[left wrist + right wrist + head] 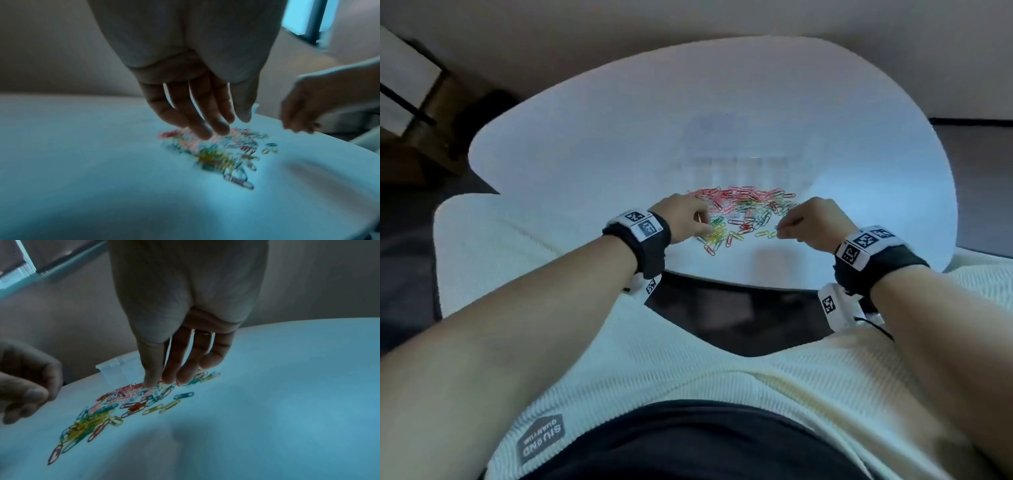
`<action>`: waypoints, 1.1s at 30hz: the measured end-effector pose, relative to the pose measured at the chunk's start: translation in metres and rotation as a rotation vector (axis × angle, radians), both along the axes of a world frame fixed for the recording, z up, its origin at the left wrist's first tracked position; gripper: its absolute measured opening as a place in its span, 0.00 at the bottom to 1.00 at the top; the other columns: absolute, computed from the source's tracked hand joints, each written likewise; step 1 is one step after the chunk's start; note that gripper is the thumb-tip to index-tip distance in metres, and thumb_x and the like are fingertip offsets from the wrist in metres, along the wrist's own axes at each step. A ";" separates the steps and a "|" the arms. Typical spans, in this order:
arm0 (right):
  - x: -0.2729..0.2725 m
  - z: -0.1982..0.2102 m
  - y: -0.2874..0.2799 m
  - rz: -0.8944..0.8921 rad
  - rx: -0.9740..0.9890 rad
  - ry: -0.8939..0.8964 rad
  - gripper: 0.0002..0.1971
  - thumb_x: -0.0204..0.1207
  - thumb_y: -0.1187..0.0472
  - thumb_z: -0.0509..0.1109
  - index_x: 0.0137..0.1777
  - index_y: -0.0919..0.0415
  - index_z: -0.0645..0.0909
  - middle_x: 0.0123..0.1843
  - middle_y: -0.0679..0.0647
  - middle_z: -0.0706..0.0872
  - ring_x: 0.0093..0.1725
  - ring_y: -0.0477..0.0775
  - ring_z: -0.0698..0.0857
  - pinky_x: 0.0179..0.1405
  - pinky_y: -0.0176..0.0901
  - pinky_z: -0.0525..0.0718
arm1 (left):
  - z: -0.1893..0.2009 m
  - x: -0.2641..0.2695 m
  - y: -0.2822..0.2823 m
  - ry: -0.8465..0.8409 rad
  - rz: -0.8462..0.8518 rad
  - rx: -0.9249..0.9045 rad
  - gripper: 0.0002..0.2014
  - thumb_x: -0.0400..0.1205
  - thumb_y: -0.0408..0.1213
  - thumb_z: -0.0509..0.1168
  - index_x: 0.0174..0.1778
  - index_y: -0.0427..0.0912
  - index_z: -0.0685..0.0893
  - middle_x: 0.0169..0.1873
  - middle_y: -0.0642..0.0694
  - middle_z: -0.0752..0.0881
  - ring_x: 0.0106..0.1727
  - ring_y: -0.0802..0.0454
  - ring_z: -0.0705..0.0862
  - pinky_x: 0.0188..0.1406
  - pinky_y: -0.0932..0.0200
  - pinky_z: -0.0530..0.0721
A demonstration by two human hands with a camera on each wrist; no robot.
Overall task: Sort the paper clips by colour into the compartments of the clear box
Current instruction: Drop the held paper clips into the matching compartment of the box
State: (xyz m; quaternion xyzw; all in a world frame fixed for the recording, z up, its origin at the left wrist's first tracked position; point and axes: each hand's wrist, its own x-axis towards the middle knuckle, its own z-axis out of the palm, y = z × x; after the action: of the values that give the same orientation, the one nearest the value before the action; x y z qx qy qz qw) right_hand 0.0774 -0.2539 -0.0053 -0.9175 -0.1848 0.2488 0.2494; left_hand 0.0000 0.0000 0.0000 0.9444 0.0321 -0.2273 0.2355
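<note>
A loose heap of paper clips (743, 212) in red, pink, yellow, green and blue lies on the white table (585, 144). The same paper clips (216, 154) are blurred in the left wrist view, while the right wrist view shows the paper clips (131, 404) sharply. The clear box (739, 164) stands just beyond the heap, blurred; one corner of the clear box (115, 369) shows behind my right thumb. My left hand (688, 219) hovers over the heap's left side with its fingers (197, 116) straight and holding nothing. My right hand (801, 222) is at the heap's right edge, thumb (151, 369) and forefinger pinched together on a clip.
The table's near edge (739, 284) curves just below my wrists, with a dark gap and my lap under it. A wooden shelf unit (417, 102) stands at the far left. Bare tabletop (287, 386) lies to the right of the heap.
</note>
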 end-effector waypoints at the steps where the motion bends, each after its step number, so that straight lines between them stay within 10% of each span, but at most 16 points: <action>1: 0.000 -0.001 -0.001 -0.009 -0.023 0.029 0.03 0.72 0.60 0.78 0.44 0.55 0.92 0.32 0.43 0.86 0.33 0.43 0.82 0.34 0.35 0.77 | -0.002 -0.001 0.005 0.018 0.051 -0.035 0.07 0.79 0.49 0.70 0.42 0.51 0.83 0.37 0.56 0.84 0.38 0.55 0.81 0.38 0.59 0.76; 17: -0.004 -0.027 0.024 0.072 -0.339 -0.124 0.05 0.75 0.55 0.72 0.46 0.49 0.90 0.45 0.53 0.89 0.42 0.57 0.85 0.38 0.43 0.82 | -0.029 0.011 -0.014 -0.029 -0.076 0.021 0.07 0.79 0.39 0.70 0.51 0.44 0.86 0.50 0.48 0.87 0.52 0.48 0.83 0.49 0.56 0.80; 23: 0.002 -0.029 0.025 -0.021 -0.076 -0.158 0.05 0.77 0.62 0.70 0.46 0.58 0.88 0.45 0.52 0.86 0.43 0.52 0.82 0.45 0.40 0.79 | -0.034 0.014 -0.011 -0.023 -0.026 -0.014 0.10 0.78 0.38 0.71 0.54 0.42 0.89 0.52 0.47 0.89 0.54 0.49 0.85 0.53 0.57 0.82; 28: 0.006 -0.018 0.022 -0.361 0.423 0.302 0.10 0.79 0.72 0.69 0.58 0.66 0.84 0.35 0.56 0.86 0.31 0.49 0.86 0.42 0.41 0.91 | -0.036 0.018 -0.007 -0.072 0.153 -0.145 0.09 0.76 0.36 0.74 0.51 0.45 0.91 0.48 0.50 0.90 0.49 0.54 0.86 0.52 0.62 0.82; 33: 0.006 -0.019 0.016 -0.534 0.586 0.741 0.09 0.81 0.74 0.63 0.54 0.69 0.84 0.37 0.57 0.82 0.31 0.50 0.84 0.35 0.38 0.88 | -0.025 0.024 -0.004 -0.088 0.585 -0.673 0.07 0.76 0.28 0.74 0.48 0.37 0.91 0.40 0.43 0.90 0.39 0.52 0.88 0.43 0.62 0.87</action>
State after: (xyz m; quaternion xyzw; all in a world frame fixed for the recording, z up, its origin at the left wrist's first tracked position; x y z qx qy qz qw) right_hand 0.0836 -0.2375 -0.0239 -0.6754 0.0934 0.4217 0.5977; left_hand 0.0240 -0.0041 -0.0250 0.7752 0.2122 -0.1086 0.5850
